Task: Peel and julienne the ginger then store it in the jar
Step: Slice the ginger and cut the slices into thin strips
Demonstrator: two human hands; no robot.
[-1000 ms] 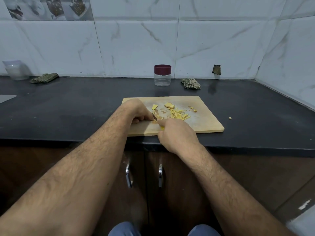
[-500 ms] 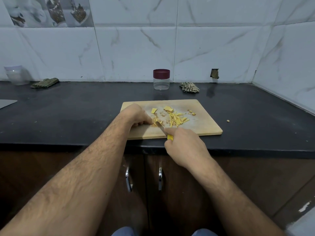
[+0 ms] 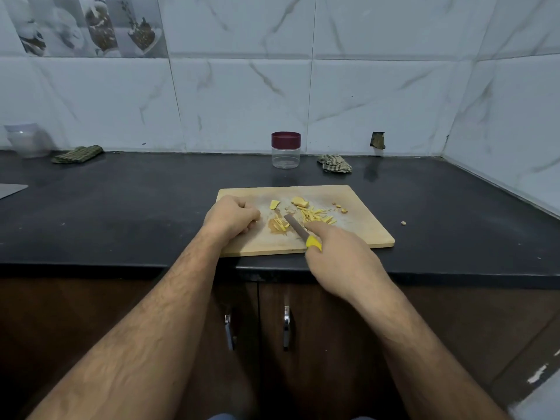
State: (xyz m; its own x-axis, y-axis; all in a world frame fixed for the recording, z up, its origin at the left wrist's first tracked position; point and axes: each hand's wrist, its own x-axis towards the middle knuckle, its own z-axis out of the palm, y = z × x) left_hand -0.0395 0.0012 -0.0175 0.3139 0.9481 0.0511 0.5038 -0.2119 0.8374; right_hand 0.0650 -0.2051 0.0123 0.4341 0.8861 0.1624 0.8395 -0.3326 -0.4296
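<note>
Since a second ago your right hand (image 3: pixel 339 256), gripping the yellow-handled knife (image 3: pixel 298 231), has drawn nearer while your left hand (image 3: pixel 231 216) curls empty beside light, slippery ginger strips (image 3: pixel 315 215) on the wooden board (image 3: pixel 357 234); pinch them gently together.

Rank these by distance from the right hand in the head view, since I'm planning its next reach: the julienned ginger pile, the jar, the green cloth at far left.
From the right hand:
1. Julienned ginger pile, just beyond it on the board.
2. Jar, by the back wall, lid on.
3. Green cloth, far left by the wall.
</note>
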